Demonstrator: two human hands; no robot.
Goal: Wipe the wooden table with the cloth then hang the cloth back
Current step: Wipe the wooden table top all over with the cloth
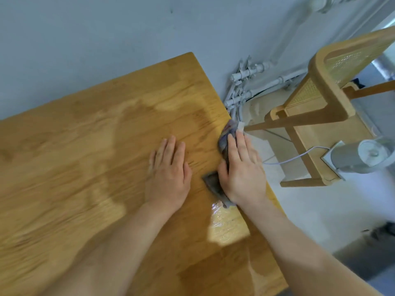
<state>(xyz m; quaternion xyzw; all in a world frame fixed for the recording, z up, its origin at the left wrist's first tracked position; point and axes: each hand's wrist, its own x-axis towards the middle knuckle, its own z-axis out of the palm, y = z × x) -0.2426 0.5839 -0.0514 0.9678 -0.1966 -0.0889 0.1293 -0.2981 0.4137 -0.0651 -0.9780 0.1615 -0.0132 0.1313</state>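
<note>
Cloth [224, 159], grey and crumpled, lies under the right hand [240, 167] at the right edge of the tabletop [85, 167]. Right hand is flat, palm down, fingers extended and pressing on the cloth; not curled into a grip. One bunched end of the cloth shows beyond the fingertips at the table edge, another corner sticks out by the thumb and wrist. Left hand [168, 169] is open and empty, palm flat on bare wood just beside the right hand, not touching the cloth.

Tabletop is light wood with visible grain; a wet, shiny streak sits near the right forearm along the edge, and paler and darker patches run across the middle. Image is motion-blurred on the left side.

Room: pale wall [106, 39] behind the table, white painted pipes [245, 82] in the corner, a wooden chair [320, 99] with cane panels to the right, a grey cylindrical device [359, 157] with a white cable [295, 157] beside it, pale floor [320, 210].
</note>
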